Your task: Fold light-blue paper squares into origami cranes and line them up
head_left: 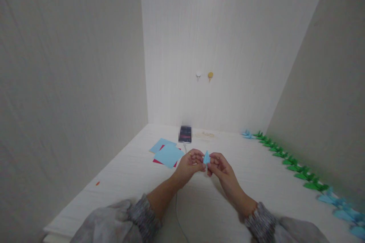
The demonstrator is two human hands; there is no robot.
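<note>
Though small, pointed blue paper [207, 158]

Sides of folded blue paper [207, 158] partly hidden behind fingertips [202, 167]. Screen of dark device [185, 135] pixelated; we cannot read it. Red paper [157, 161]: we see only corners beneath blue sheets [169, 155]. White cable [177, 213] partly hidden behind left hand [188, 165], cut off at bottom edge. Nearest blue figures [358, 231] cut off at right edge. Orange scrap [97, 183] too small to identify.
</note>
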